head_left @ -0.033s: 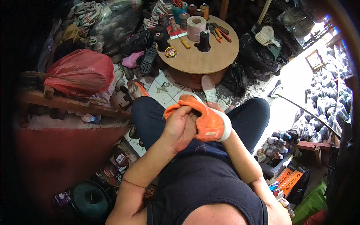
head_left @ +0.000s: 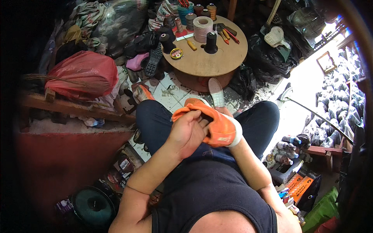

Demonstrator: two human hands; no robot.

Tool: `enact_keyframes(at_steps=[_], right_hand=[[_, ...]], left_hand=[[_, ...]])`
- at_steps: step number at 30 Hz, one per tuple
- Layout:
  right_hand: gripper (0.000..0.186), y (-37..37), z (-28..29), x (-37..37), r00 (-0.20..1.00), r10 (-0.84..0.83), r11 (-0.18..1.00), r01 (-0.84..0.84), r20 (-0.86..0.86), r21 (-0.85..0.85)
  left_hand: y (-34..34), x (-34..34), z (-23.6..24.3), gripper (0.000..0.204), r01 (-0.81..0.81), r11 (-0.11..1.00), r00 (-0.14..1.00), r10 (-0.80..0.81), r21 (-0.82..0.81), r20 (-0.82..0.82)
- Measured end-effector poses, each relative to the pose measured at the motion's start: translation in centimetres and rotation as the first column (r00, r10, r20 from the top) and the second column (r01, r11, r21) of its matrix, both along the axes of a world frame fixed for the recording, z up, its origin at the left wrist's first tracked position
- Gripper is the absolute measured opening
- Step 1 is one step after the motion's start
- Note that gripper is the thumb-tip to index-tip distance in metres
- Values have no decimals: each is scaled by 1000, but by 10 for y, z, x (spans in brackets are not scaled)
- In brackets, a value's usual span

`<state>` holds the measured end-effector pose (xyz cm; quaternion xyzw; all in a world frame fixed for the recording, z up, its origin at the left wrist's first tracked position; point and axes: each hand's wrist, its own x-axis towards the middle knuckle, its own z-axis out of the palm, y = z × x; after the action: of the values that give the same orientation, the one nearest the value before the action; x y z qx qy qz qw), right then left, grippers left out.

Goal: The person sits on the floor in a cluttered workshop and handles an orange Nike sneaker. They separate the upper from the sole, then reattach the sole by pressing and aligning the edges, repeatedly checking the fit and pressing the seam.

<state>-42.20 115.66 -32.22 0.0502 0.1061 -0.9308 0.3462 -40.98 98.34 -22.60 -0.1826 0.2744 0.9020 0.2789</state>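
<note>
Head view, left hand (head_left: pixel 188 132): centre of frame, fingers curled and closed around the near side of the orange rubber-and-fabric shoe (head_left: pixel 217 124).
Head view, right hand (head_left: pixel 229 130): pushed inside the shoe, hidden; how far open cannot be told.
Shoe place: over the lap, centre frame.
Shoe axis: runs upper left to lower right.
Round wooden surface (head_left: pixel 210 62): upper centre, carrying thread spools.
</note>
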Motion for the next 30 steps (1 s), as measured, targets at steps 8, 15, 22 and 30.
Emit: enact_keyframes(at_steps=[8,15,22,30], right_hand=[[66,15,-3,22,962,-44,780,202,270,-592],[58,3,8,12,947,-173,977,200,272,-74],[70,-15,-8,4,955,-273,864,298,-118,407],[95,-12,9,17,727,157,189,642,-668,743]], left_hand=[[-37,9,43,60,-122,984,908,59,-129,-416],[-37,7,42,37,-289,484,452,-692,-826,-563],[-21,-24,-47,33,-203,441,280,-830,-874,-483],[14,-14,-115,59,182,958,949,-229,-220,-215]])
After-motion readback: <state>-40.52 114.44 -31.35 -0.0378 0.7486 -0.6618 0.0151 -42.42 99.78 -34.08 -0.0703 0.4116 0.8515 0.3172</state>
